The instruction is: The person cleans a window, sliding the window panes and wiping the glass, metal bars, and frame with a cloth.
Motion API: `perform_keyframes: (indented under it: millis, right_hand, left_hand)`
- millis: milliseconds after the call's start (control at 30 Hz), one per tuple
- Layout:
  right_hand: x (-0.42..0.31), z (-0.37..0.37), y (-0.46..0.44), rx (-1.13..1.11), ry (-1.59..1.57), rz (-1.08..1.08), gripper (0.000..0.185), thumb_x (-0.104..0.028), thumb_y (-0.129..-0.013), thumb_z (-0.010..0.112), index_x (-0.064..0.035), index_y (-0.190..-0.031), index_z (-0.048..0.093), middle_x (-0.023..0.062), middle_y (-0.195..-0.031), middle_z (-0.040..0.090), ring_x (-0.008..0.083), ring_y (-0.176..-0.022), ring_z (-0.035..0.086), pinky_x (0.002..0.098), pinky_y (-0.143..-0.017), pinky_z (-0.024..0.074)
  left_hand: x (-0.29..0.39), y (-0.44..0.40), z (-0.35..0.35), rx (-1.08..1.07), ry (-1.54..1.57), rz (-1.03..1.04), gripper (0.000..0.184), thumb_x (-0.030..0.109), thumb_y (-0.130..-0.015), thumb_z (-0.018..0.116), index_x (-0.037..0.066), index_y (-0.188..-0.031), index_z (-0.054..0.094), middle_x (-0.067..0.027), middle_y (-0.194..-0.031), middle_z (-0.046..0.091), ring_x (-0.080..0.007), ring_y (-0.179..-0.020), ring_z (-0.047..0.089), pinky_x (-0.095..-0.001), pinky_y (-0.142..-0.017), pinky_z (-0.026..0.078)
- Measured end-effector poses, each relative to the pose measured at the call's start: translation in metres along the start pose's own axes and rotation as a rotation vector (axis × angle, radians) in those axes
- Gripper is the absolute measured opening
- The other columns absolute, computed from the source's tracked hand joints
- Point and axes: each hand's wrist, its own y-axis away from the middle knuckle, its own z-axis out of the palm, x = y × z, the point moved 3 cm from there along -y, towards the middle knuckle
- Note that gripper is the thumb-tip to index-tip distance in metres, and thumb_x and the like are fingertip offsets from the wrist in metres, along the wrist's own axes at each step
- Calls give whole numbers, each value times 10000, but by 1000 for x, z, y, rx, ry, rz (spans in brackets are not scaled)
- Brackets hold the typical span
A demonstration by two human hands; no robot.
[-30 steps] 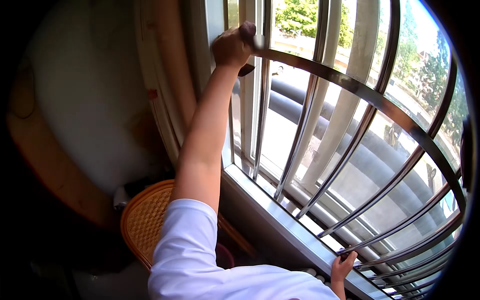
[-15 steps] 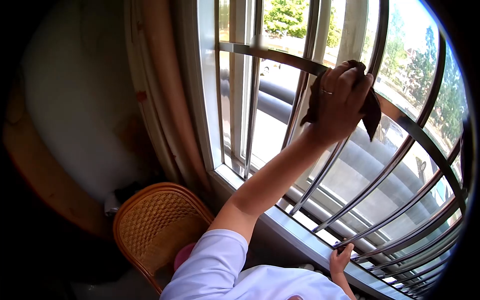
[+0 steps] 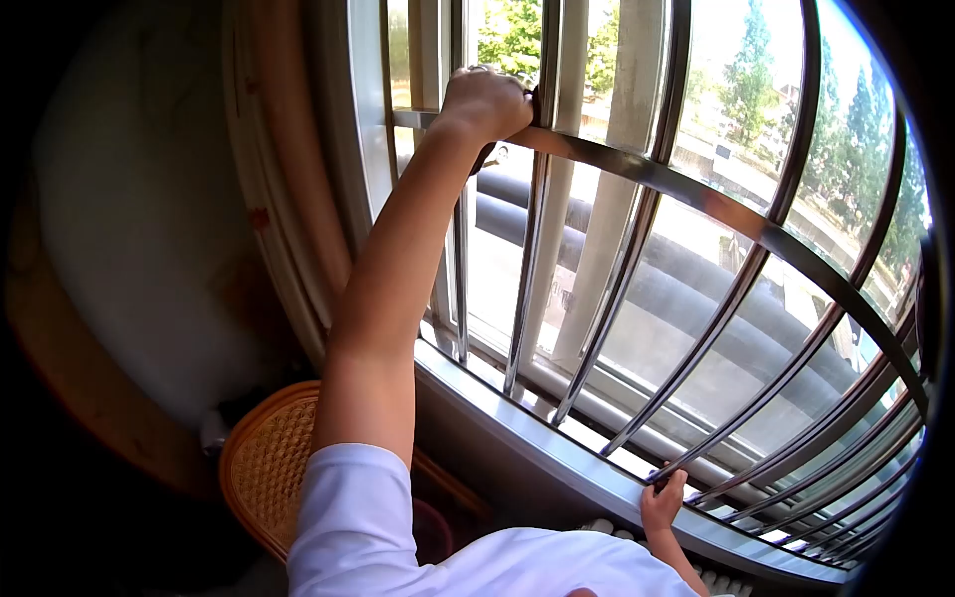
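Note:
My raised left hand is closed around the horizontal flat metal rail of the window bars, near its left end. A dark brown cloth is in its grip, mostly hidden by the hand and showing only below the knuckles and at the right edge. Lower down at the right, my right hand has its fingers curled round the foot of a vertical window bar, just above the sill.
A woven-seat chair stands at lower left, partly behind my left arm. Left of the window hangs a curtain. Shiny vertical bars cross the whole window, with trees and large grey pipes visible outside.
My left hand has slid left along the rail with the cloth, from the middle towards the left end. The view has shifted a little; my right hand stays at the bar's foot.

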Motion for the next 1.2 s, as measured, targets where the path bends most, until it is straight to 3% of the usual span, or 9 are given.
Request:
perform_keyframes:
  millis: [100, 233, 400, 533, 633, 933, 967, 1067, 1200]
  right_hand:
    - [-8, -3, -2, 15, -50, 32, 397, 18, -684, 570, 4, -1080, 545, 140, -895, 475, 304, -743, 527, 402, -687, 444]
    - [0, 0, 1, -1, 8, 35, 420, 24, -682, 581, 7, -1098, 526, 144, -935, 475, 293, -785, 531, 397, -710, 442]
    - [-10, -10, 5, 179, -228, -49, 535, 40, -708, 584, 1, -1230, 474, 118, -1047, 443, 220, -873, 454, 347, -737, 418]
    - [-55, -28, 24, 185, -229, -308, 431, 27, -734, 610, -20, -1155, 528, 110, -988, 480, 206, -827, 461, 338, -747, 414]
    - [-115, -30, 9, 92, -187, -616, 415, 17, -725, 639, -27, -1126, 541, 129, -1053, 484, 206, -843, 474, 328, -756, 420]
    - [-247, 4, -97, 287, -398, -587, 682, -98, -766, 663, -21, -1388, 395, 195, -1290, 424, 331, -1218, 419, 444, -1028, 355]
    - [-257, 8, -109, 295, -410, -566, 732, -104, -764, 670, -34, -1422, 357, 190, -1312, 411, 330, -1241, 409, 451, -1043, 345]
    - [-280, 23, -143, 285, -433, -543, 785, -157, -772, 716, -50, -1444, 326, 180, -1300, 441, 314, -1245, 419, 455, -1037, 358]
    - [-288, 44, -175, -188, -668, -309, 817, -227, -801, 749, -51, -1458, 296, 168, -1289, 473, 284, -1247, 433, 456, -1034, 359]
  left_hand:
    - [8, 28, 10, 338, 388, -213, 331, 305, -888, 516, 16, -859, 676, -190, -916, 671, -343, -1003, 605, -482, -918, 434]
    - [98, 67, 35, 868, 595, -251, 337, 192, -836, 583, 20, -1126, 592, -222, -1245, 499, -370, -1186, 425, -532, -1013, 266]
    - [149, 92, 26, 780, 583, -15, 567, 165, -830, 624, 30, -1364, 491, -176, -1319, 415, -374, -1270, 338, -478, -1059, 243]
    - [94, 126, 73, 723, 498, -405, 795, -8, -759, 635, -35, -1464, 271, -282, -1274, 422, -440, -1161, 422, -516, -1027, 317]
    - [97, 154, 89, 582, 635, -421, 777, -13, -771, 607, -36, -1453, 235, -254, -1209, 443, -440, -1147, 466, -494, -981, 401]
    - [90, 380, 199, 42, 837, -448, 661, 25, -816, 679, 47, -1382, 338, -207, -1233, 471, -402, -1136, 510, -461, -956, 472]
    - [75, 377, 205, -24, 845, -401, 651, 14, -832, 661, 57, -1394, 336, -196, -1253, 463, -395, -1144, 511, -456, -981, 457]
    - [15, 294, 149, 514, 730, -549, 688, -1, -882, 592, 97, -1479, 265, -193, -1302, 435, -359, -1233, 462, -438, -1051, 369]
    - [-49, 157, 148, 401, 741, -380, 908, 191, -804, 757, 75, -1507, 194, -226, -1364, 387, -401, -1276, 408, -481, -1069, 356]
